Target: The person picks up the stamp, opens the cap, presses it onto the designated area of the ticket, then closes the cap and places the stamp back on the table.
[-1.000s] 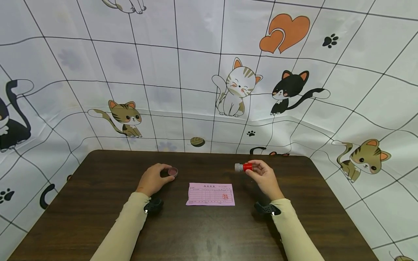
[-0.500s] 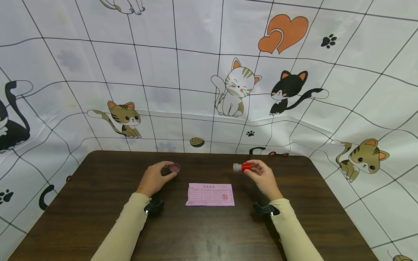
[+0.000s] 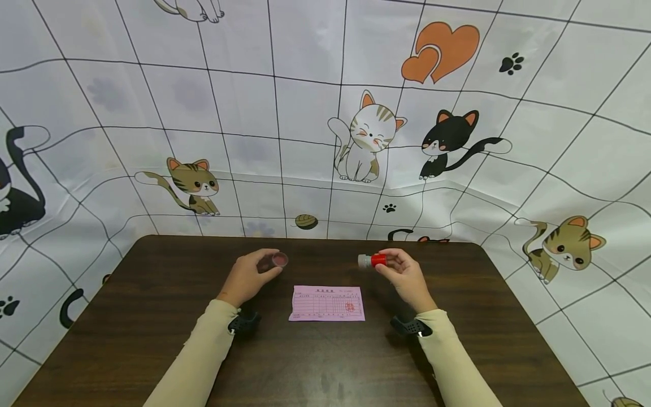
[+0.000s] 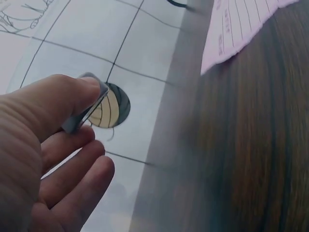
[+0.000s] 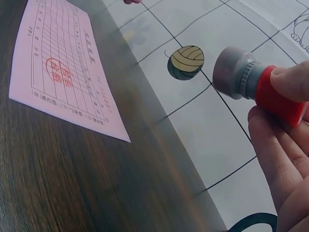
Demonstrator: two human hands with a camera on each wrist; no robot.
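My left hand (image 3: 247, 278) pinches a small round clear cap (image 3: 280, 259) between thumb and fingers, above the table's far left part. Seen from the left wrist, the cap (image 4: 73, 118) sits under the thumb while the other fingers are bent loosely below. My right hand (image 3: 405, 278) grips a stamp (image 3: 377, 260) by its red body, held sideways with its grey head pointing left. The right wrist view shows the stamp's ribbed collar and grey head (image 5: 231, 72) close up. Between the hands a pink printed slip (image 3: 327, 303) lies flat, bearing a red round stamp mark (image 5: 59, 72).
The dark brown wooden table (image 3: 325, 367) has its far edge against a white grid-patterned sheet (image 3: 305, 102) printed with cats, hearts and paw prints. A dark band (image 3: 245, 323) is on the left wrist and another (image 3: 411, 327) on the right.
My left hand has moved a little to the right with the cap, and my right hand slightly to the left with the stamp. The gap between them has narrowed. The slip stays put.
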